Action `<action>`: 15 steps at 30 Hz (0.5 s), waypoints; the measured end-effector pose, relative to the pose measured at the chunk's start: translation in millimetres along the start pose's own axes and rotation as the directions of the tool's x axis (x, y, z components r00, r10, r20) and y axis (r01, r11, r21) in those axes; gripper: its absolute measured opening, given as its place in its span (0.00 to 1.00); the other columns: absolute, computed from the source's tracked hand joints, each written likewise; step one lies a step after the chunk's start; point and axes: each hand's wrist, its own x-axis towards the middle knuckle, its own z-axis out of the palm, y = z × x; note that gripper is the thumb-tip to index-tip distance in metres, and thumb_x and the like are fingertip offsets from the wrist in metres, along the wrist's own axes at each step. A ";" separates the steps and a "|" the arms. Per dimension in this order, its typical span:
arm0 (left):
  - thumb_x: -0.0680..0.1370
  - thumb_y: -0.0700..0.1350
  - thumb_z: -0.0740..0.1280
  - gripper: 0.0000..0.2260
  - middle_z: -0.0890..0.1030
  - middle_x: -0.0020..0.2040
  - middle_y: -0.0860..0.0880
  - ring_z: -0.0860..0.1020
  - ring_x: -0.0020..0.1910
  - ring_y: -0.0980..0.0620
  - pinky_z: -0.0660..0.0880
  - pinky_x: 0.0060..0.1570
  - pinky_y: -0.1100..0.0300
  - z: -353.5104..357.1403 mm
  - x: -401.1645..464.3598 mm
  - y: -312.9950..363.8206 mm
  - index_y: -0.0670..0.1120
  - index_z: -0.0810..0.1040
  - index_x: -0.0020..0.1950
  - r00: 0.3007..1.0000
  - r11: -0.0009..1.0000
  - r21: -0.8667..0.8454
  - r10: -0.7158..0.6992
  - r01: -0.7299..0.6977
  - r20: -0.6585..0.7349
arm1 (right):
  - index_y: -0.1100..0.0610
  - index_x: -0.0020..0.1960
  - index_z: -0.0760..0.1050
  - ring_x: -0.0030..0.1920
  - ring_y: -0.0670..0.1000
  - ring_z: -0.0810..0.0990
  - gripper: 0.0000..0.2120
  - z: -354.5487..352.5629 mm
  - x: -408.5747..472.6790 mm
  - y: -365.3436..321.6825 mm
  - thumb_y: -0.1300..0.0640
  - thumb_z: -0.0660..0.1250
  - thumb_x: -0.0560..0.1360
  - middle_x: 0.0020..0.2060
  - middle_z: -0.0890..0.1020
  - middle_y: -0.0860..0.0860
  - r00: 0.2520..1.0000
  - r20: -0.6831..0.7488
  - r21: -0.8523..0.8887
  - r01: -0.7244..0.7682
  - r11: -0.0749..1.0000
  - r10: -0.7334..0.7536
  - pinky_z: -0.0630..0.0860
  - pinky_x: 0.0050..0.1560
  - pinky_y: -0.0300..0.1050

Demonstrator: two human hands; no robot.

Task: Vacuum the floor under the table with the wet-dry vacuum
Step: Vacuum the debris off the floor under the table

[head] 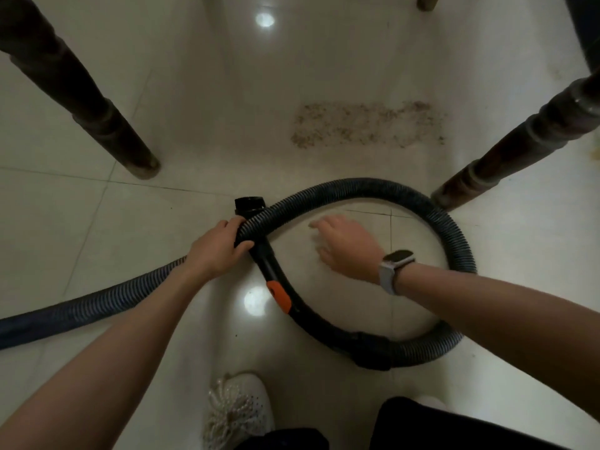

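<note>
A dark ribbed vacuum hose lies in a loop on the pale tiled floor. It joins a black curved handle tube with an orange slider, which ends in an open black nozzle. My left hand grips the hose where it crosses over the tube. My right hand, blurred, hovers inside the loop with fingers spread and holds nothing; a watch is on its wrist. A patch of brownish crumbs lies on the floor beyond the loop, between the table legs.
Dark turned table legs stand at the left and at the right; a third leg's foot shows at the top. The hose runs off the left edge. My white shoe and dark trouser leg are at the bottom.
</note>
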 end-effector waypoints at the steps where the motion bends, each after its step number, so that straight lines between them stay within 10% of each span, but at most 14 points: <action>1: 0.79 0.50 0.62 0.23 0.72 0.63 0.42 0.74 0.58 0.43 0.72 0.53 0.51 -0.7 -0.3 0.6 0.46 0.62 0.72 1.000 0.999 0.014 0.030 -0.030 0.006 | 0.55 0.74 0.59 0.70 0.55 0.63 0.26 -7.7 10.1 9.2 0.52 0.61 0.78 0.71 0.65 0.54 0.998 -0.066 -0.091 -0.007 0.996 0.001 0.61 0.68 0.51; 5: 0.78 0.46 0.65 0.22 0.73 0.63 0.44 0.75 0.57 0.43 0.72 0.56 0.51 -12.5 -5.5 -0.1 0.47 0.65 0.71 0.992 0.992 -0.030 0.124 -0.125 -0.020 | 0.51 0.77 0.49 0.76 0.55 0.48 0.34 -23.3 43.9 33.8 0.44 0.61 0.77 0.76 0.53 0.52 0.986 0.140 -0.193 -0.066 0.979 0.094 0.47 0.73 0.63; 9: 0.76 0.41 0.67 0.17 0.75 0.57 0.48 0.75 0.55 0.47 0.72 0.56 0.51 -32.1 -15.2 -20.0 0.48 0.71 0.64 0.978 0.971 -0.186 0.172 -0.149 0.119 | 0.51 0.67 0.66 0.57 0.53 0.74 0.24 -23.2 52.9 27.5 0.41 0.61 0.76 0.60 0.75 0.53 0.968 0.249 -0.044 0.028 0.999 -0.017 0.69 0.60 0.52; 12: 0.79 0.46 0.63 0.04 0.80 0.49 0.50 0.78 0.50 0.51 0.73 0.51 0.58 -30.5 -23.8 -25.7 0.50 0.78 0.50 0.923 0.926 -0.368 0.064 0.087 0.379 | 0.51 0.60 0.72 0.46 0.50 0.76 0.20 -18.7 43.5 13.5 0.40 0.65 0.74 0.49 0.77 0.50 0.920 0.384 -0.021 0.093 0.995 -0.077 0.74 0.46 0.47; 15: 0.79 0.56 0.58 0.18 0.82 0.47 0.43 0.79 0.42 0.48 0.76 0.45 0.57 -6.6 -22.6 -12.0 0.43 0.79 0.47 0.855 0.857 -0.375 -0.133 0.353 0.501 | 0.52 0.57 0.76 0.43 0.49 0.77 0.17 -4.2 24.2 2.1 0.41 0.62 0.76 0.43 0.78 0.49 0.864 0.493 0.023 0.106 0.994 -0.103 0.73 0.41 0.43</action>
